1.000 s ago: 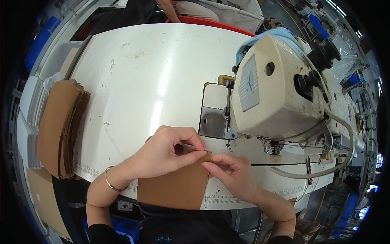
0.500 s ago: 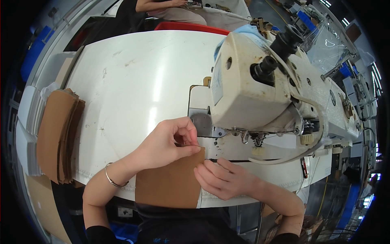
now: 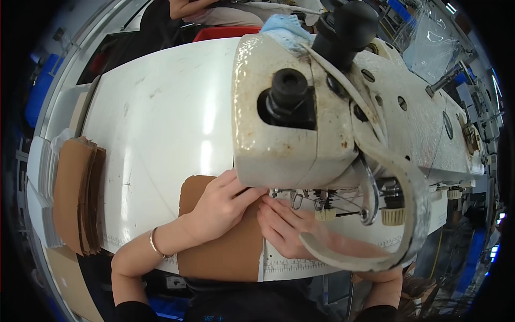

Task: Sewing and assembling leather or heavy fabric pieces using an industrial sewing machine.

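A brown panel (image 3: 220, 263), leather-like with a thin white strip along its right edge, lies flat at the table's front edge. Across its upper part rests my left hand (image 3: 220, 209), thumb and fingers pinched on the panel's right edge. My right hand (image 3: 284, 225) meets it there, its fingers bent and drawn together on the same edge. Both sets of fingertips are close under the head of a white sewing machine (image 3: 289, 155), which partly hides them. A looped pale hose (image 3: 416, 214) crosses in front of my right forearm.
A stack of brown panels (image 3: 72, 198) stands at the left beside a white stack (image 3: 43, 182). Printed ruler marks run along the front edge of the white table (image 3: 155, 118). A blue cloth (image 3: 284, 32) lies on the machine; beyond the table are a red bin (image 3: 225, 33) and another person.
My view has come closer to the machine head, which now covers more of the table. The panel's rounded far end shows now. My right fingertips have come up against my left ones.
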